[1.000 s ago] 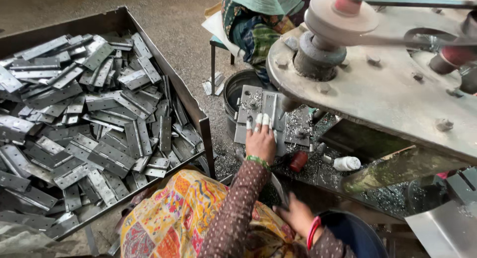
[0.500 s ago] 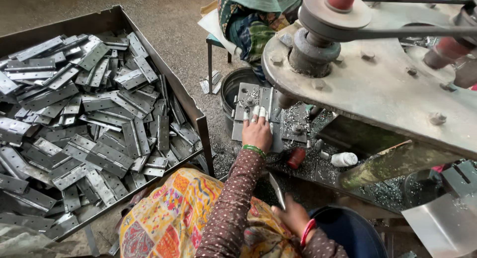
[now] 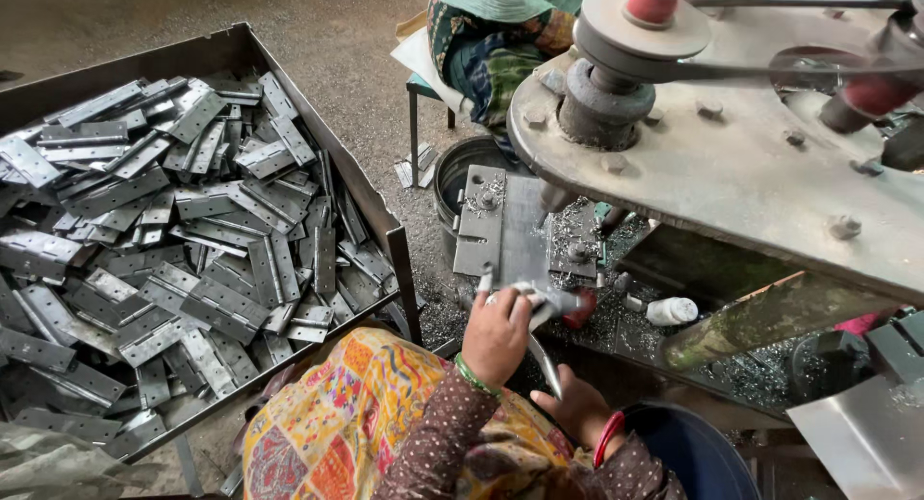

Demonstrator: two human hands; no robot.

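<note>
My left hand, with a green bangle on the wrist, is closed around a grey metal hinge just in front of the near edge of the flat steel jig plate under the drill machine. Below it, my right hand, with a red bangle, grips a narrow metal piece that points up toward my left hand. Metal shavings lie on and around the plate.
A large metal tray full of grey hinges fills the left. The machine's heavy arm with pulley and belt overhangs on the right. A black bucket, a blue tub, a white bottle and another seated person are nearby.
My left hand has pulled back from the jig plate toward my body, now holding a hinge. My right hand stays low with its metal piece.
</note>
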